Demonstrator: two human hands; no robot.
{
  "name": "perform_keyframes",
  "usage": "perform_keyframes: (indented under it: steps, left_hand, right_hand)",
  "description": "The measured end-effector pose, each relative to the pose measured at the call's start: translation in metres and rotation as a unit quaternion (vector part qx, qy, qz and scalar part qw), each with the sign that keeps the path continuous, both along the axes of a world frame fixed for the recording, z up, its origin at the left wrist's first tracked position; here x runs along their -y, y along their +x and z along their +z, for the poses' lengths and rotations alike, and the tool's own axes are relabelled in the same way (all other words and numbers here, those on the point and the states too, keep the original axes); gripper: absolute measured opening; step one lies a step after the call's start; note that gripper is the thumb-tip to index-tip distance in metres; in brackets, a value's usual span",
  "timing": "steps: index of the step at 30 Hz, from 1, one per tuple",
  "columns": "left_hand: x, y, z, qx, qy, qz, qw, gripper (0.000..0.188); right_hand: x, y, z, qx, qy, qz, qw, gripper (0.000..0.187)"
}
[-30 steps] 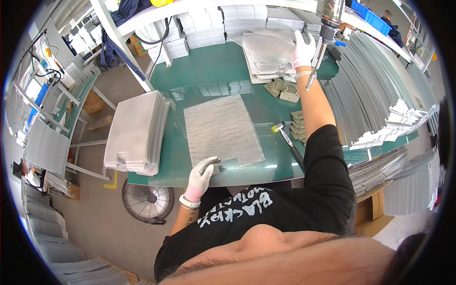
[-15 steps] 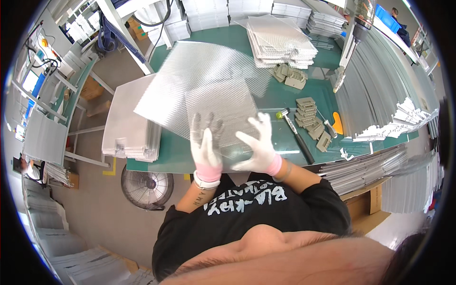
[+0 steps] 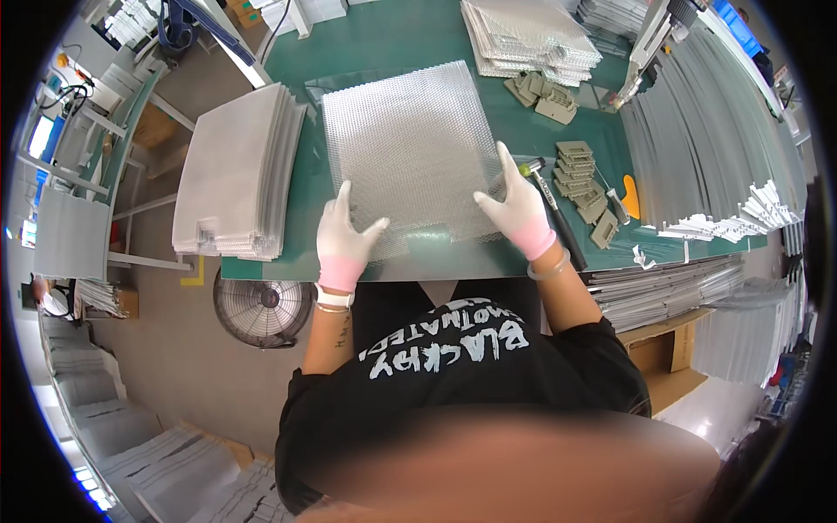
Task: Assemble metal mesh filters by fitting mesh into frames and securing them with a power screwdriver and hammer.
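A silvery mesh-textured sheet [image 3: 410, 148] lies flat on the green tabletop [image 3: 375, 39] in front of me. My left hand [image 3: 344, 228], in a white glove with a pink cuff, rests at its near left corner, thumb and fingers spread. At the sheet's right edge is my right hand [image 3: 516, 205], gloved alike, its thumb and forefinger wide apart. Neither hand is closed around the sheet; the fingers touch or lie very near its edges. Just right of my right hand lies a hammer [image 3: 565, 220] with a yellow-green end and a dark handle.
Several grey-green plastic pieces [image 3: 582, 179] lie beside an orange-yellow piece [image 3: 630, 199]; more pieces [image 3: 545, 98] sit farther back. Mesh sheets [image 3: 527, 39] are stacked behind them. Pale sheets [image 3: 231, 166] are piled left, grey sheets [image 3: 706, 148] right. A floor fan [image 3: 264, 307] stands below left.
The mesh sheets that lay fanned and askew now lie squared as one in front of me. My hands have moved apart, from on the sheets to opposite edges. The view has shifted.
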State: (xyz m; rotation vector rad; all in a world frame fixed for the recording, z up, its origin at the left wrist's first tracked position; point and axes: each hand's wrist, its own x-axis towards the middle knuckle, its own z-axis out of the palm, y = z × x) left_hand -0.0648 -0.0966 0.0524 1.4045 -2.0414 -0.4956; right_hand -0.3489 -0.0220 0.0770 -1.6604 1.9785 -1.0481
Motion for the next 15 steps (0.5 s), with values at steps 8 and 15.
perform_keyframes:
  steps: [8,15]
  left_hand:
    - [0.015,-0.007,-0.027,0.132,0.038,0.017,0.990,0.084]
    - [0.015,-0.008,-0.028,0.150,0.041,0.022,0.988,0.085]
  right_hand:
    - [0.023,-0.001,-0.040,-0.066,0.104,-0.009,0.992,0.082]
    - [0.024,-0.011,-0.063,-0.089,0.025,0.024,0.995,0.071]
